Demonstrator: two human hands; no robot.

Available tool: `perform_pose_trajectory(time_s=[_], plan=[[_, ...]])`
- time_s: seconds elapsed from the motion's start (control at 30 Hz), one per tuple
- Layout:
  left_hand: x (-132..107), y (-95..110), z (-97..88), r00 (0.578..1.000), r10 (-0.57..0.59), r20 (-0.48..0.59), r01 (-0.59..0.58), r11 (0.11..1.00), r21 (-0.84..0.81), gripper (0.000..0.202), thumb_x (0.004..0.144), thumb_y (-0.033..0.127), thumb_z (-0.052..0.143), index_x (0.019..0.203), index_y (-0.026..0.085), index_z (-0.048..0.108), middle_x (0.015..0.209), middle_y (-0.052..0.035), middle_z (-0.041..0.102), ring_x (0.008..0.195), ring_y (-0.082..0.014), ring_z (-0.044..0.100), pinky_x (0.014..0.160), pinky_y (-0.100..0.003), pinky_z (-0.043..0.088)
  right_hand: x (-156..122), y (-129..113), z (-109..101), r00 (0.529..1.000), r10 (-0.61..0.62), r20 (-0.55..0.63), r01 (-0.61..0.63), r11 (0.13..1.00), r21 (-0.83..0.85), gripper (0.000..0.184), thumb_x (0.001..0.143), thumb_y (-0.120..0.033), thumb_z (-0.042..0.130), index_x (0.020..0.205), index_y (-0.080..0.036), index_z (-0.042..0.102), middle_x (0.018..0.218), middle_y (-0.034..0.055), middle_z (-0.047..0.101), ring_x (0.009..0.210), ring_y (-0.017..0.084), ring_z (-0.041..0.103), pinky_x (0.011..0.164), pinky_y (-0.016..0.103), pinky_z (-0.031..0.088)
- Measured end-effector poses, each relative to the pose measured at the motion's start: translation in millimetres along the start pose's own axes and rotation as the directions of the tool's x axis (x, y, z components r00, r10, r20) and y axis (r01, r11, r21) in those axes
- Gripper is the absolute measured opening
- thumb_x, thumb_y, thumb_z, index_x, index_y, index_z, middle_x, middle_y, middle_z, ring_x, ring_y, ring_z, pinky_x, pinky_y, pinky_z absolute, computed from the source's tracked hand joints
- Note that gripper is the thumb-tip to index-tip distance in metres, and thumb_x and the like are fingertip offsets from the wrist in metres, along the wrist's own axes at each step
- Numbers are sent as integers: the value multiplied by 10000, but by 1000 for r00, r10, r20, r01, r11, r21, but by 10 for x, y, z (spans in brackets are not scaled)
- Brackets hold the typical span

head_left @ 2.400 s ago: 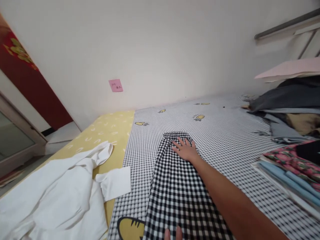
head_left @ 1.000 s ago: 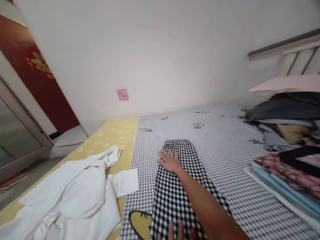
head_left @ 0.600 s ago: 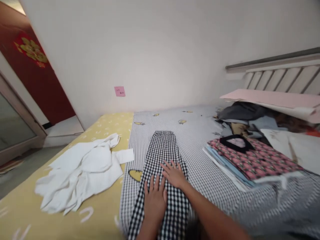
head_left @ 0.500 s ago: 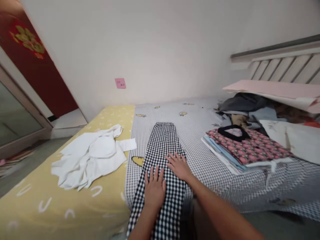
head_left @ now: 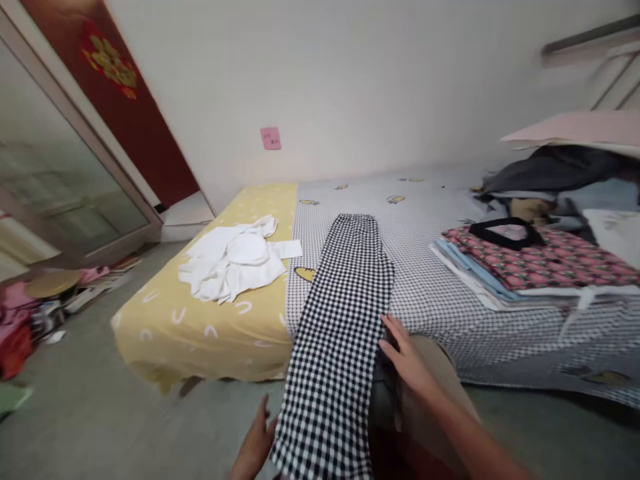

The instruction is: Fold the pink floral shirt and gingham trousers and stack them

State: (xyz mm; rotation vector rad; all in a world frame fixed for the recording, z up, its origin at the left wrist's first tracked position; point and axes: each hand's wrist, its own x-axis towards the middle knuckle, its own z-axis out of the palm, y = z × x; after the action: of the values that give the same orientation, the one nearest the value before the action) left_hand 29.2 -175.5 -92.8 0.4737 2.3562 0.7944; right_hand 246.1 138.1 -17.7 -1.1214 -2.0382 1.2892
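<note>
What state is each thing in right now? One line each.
checked garment: spread flat, near end hanging off the bed
right hand: open, fingers at the garment's right edge
left hand: at the hanging end's left edge, grip unclear
white garment: crumpled on the yellow sheet
floral garment: folded, on top of a folded stack
dark clothes: loose heap
pink note: stuck on the wall
</note>
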Motion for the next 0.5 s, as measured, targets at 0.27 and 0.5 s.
perform_pose_trajectory(time_s=[0.27,0.5], plan=[[-537,207,-137,976,43,213,69,869,-491,603,776,697,605,1179,257,692,1394,-108,630,1340,-301,512,1136,-449,392,-965,540,475,639,554,534,-751,298,589,729,741,-313,700,1418,-241,439,1290,134,679,1049,283,706,989,461,519],[-795,705,-321,978,160,131,-75,864,-498,607,845,745,469,1009,228,742,1140,-93,735,1136,-284,598,1120,-423,368,-842,239,446,567,291,771,-816,325,477,566,868,-662,499,1250,-268,637,1346,114,649,1268,273,582,1075,492,443]])
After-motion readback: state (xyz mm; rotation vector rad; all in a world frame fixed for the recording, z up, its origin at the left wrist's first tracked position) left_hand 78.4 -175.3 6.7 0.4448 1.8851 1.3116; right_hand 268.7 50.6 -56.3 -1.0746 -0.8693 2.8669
